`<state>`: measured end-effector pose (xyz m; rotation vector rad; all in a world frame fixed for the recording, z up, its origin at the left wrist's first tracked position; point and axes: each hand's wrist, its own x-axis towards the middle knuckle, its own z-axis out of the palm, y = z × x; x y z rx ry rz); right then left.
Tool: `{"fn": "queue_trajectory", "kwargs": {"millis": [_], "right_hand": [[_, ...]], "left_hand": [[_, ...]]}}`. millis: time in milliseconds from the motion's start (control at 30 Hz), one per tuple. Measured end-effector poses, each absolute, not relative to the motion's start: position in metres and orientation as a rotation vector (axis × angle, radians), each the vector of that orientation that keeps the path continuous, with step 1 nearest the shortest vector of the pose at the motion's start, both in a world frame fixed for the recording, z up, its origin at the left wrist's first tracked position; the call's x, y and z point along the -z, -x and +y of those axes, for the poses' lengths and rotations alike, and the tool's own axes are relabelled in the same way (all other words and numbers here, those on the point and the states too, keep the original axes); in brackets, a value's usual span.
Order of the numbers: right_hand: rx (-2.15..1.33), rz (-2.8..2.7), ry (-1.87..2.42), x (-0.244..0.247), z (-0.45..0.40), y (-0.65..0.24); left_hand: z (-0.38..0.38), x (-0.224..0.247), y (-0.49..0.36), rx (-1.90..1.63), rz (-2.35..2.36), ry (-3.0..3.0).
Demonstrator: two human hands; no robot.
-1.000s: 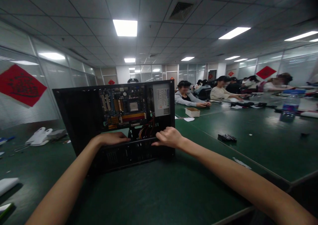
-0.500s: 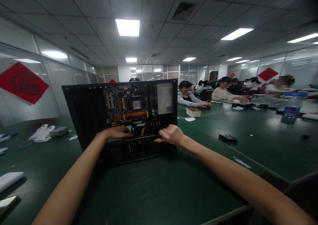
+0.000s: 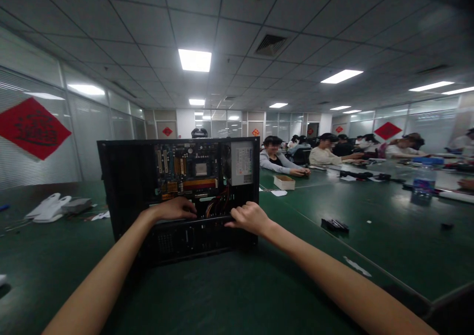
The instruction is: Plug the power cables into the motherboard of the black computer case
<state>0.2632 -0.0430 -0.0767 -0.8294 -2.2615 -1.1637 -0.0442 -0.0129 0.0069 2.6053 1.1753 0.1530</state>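
A black computer case (image 3: 128, 187) stands in front of me on the green table, its open side facing me. Inside it are a motherboard (image 3: 174, 167), a silver power supply (image 3: 242, 162) at upper right and some coloured cables (image 3: 211, 206). My left hand (image 3: 174, 209) reaches over the case's lower edge, with its fingers bent inside and partly hidden. At the right part of that same edge, my right hand (image 3: 250, 218) is closed round the rim, fingers curled, thumb pointing left.
White plastic pieces (image 3: 50, 207) and a grey box (image 3: 76, 205) lie on the left. To the right are a small open box (image 3: 284, 182), a black part (image 3: 335, 225) and a plastic bottle (image 3: 423, 183). Several people sit along the table (image 3: 307, 246) farther off.
The view has tilted up a little, so the case and both hands appear lower and slightly left. Both hands keep their places on the case's edge.
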Motion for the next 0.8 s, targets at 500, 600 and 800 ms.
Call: {"fn": "queue_trajectory", "kwargs": {"millis": [500, 600, 800], "right_hand": [[-0.085, -2.084, 0.836, 0.022, -0.075, -0.21], [-0.434, -1.9, 0.712, -0.006, -0.067, -0.181], [-0.895, -1.782, 0.439, -0.045, -0.079, -0.174]], "left_hand": [[-0.05, -0.06, -0.007, -0.812, 1.046, -2.669], [-0.062, -0.08, -0.008, -1.024, 1.072, -2.681], [-0.091, -0.096, 0.018, -1.045, 0.937, -2.616]]}}
